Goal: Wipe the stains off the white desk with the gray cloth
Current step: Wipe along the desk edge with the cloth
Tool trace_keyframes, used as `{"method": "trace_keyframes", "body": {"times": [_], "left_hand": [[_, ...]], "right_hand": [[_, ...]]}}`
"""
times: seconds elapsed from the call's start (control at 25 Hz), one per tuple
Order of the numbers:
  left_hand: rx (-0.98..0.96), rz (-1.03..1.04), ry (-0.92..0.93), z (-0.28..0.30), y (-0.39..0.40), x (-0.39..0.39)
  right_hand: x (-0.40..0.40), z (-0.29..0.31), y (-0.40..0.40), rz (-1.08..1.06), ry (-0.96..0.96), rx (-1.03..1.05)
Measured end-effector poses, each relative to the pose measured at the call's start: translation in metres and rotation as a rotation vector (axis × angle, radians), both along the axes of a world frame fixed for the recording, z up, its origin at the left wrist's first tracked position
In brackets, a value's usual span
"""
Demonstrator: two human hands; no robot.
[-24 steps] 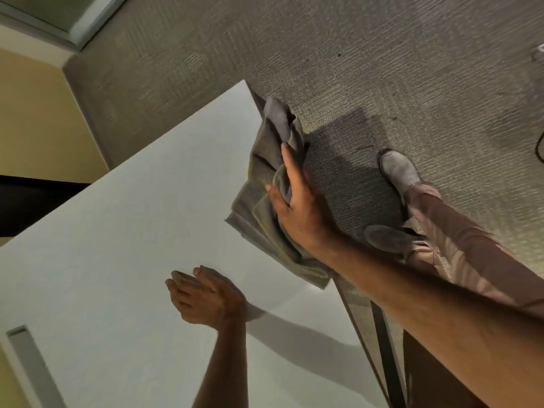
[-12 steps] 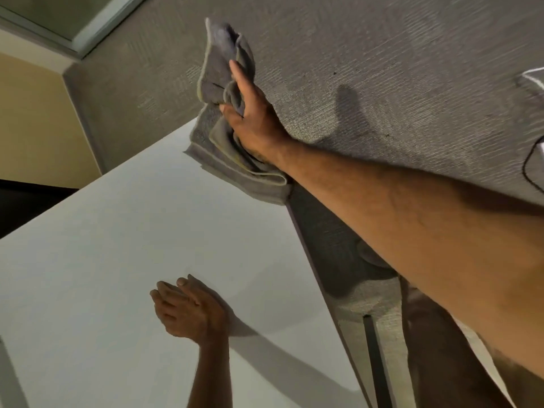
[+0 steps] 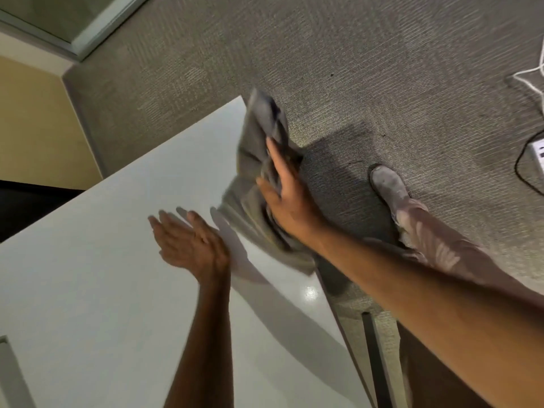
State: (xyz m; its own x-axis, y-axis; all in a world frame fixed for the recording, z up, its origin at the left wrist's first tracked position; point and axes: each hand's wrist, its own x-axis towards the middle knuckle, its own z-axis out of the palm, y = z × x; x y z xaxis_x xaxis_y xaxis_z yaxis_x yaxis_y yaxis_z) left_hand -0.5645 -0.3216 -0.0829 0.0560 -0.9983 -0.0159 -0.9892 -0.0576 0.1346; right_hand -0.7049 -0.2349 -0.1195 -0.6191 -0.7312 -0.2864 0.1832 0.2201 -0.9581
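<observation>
The white desk (image 3: 97,275) fills the lower left, its right edge running diagonally from the far corner down to the bottom. My right hand (image 3: 290,201) presses the bunched gray cloth (image 3: 259,160) flat against the desk's right edge near the far corner; part of the cloth hangs past the edge. My left hand (image 3: 188,241) hovers just above the desktop to the left of the cloth, fingers spread, holding nothing. Both hands and the cloth are motion-blurred. I see no distinct stain on the desk.
Gray carpet (image 3: 353,69) lies beyond the desk. My shoe (image 3: 388,184) and trouser leg stand right of the edge. A power strip (image 3: 538,151) with cables sits at far right. A yellow wall (image 3: 35,128) is at left, and a dark desk leg (image 3: 374,348) shows below the edge.
My right hand swept the cloth out toward the desk's far corner, then back along the right edge. My left hand lifted off the desktop and opened its fingers.
</observation>
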Motion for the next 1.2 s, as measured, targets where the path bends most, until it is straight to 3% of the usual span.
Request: {"method": "trace_keyframes", "body": {"times": [0.08, 0.2, 0.32, 0.52, 0.88, 1.0, 1.2], "left_hand": [[-0.048, -0.068, 0.096, -0.005, -0.027, -0.022], [0.001, -0.085, 0.069, -0.019, -0.057, -0.039], [0.009, -0.089, 0.036, -0.026, -0.061, -0.040], [-0.018, -0.101, -0.017, -0.025, -0.058, -0.044], [-0.021, -0.118, -0.101, -0.025, -0.061, -0.046], [-0.028, -0.121, -0.090, -0.024, -0.060, -0.046], [-0.005, -0.093, -0.086, -0.022, -0.060, -0.047]], "right_hand": [[0.047, 0.004, 0.065, 0.009, -0.002, 0.090], [0.101, 0.009, 0.139, 0.016, -0.012, 0.179], [0.111, 0.016, 0.150, 0.003, -0.034, 0.246], [0.077, 0.017, 0.092, 0.026, 0.140, 0.304], [-0.081, 0.003, -0.124, 0.034, 0.187, 0.180], [-0.099, -0.003, -0.143, 0.085, 0.156, 0.137], [-0.082, 0.002, -0.115, -0.007, 0.138, 0.091]]}}
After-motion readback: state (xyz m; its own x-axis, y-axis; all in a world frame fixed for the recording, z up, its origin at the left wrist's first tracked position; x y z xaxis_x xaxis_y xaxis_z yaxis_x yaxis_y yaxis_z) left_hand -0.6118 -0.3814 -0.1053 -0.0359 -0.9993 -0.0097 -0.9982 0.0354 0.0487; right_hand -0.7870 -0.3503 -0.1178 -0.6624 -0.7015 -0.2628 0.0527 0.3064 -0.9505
